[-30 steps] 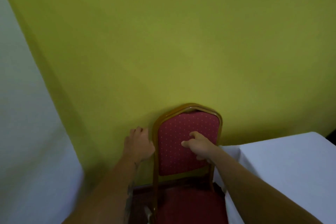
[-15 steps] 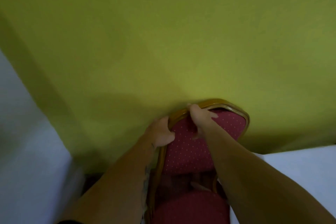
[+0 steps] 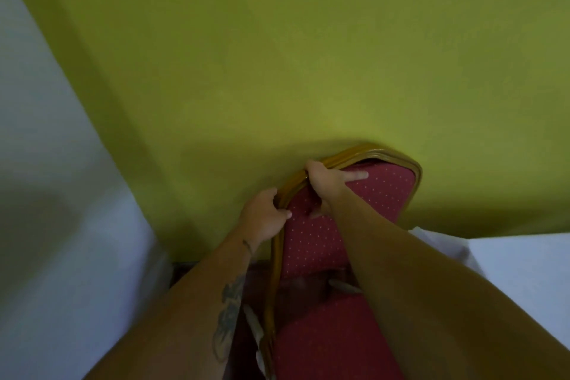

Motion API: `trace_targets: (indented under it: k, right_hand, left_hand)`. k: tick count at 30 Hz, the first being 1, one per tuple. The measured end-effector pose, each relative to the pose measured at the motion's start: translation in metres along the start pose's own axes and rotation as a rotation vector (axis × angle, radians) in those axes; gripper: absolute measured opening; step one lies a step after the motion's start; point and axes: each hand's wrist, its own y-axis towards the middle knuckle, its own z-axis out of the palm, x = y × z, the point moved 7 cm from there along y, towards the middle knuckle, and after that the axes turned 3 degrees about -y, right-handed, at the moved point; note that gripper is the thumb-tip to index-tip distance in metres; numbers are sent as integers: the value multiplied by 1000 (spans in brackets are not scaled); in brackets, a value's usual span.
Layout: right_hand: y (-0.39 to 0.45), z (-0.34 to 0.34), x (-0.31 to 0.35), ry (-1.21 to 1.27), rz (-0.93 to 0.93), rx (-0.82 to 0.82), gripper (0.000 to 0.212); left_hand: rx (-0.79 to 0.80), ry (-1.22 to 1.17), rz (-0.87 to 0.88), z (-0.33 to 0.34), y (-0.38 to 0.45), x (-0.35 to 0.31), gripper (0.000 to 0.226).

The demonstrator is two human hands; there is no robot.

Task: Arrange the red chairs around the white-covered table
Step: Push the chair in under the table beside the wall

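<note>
Fingers of the left hand [image 3: 265, 219] were wrapped round the gold-painted wooden frame of the red dotted upholstered chair [image 3: 311, 244], at its left edge. The right hand [image 3: 330, 183] clamped the frame's top corner. That chair stood against the yellow-green wall [image 3: 277, 55], with the white-covered table [image 3: 521, 259] just right.

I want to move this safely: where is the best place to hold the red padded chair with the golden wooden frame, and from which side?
Grip the red padded chair with the golden wooden frame by the curved top rail of its backrest, from the seat side. The rail is narrow enough to wrap: the left hand holds its left edge, the right hand its top.
</note>
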Motion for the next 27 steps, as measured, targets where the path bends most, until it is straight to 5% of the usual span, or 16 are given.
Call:
trace_targets:
  k: [5,12,15,21,27]
  right_hand:
    - [-23,34,-8,-52,-31,94,144]
    - [-132,68,-27,-98,-93,195,132]
    - [-156,92,-39,-128,-111,265,144]
    - [-193,124,-65,-286,-200,396,146]
    - [-214,106,-100,-335,-279,421,142]
  left_hand:
    - [-45,-22,-77,-25,-28,26,52]
    - [-182,-81,-192,-63,-103,74,31]
    - [-214,-84,-224,-77,-138,86,23]
    - [-222,-118,-294,-87,-195,108,36]
    - [162,-44,-378,-81,-238,122,38]
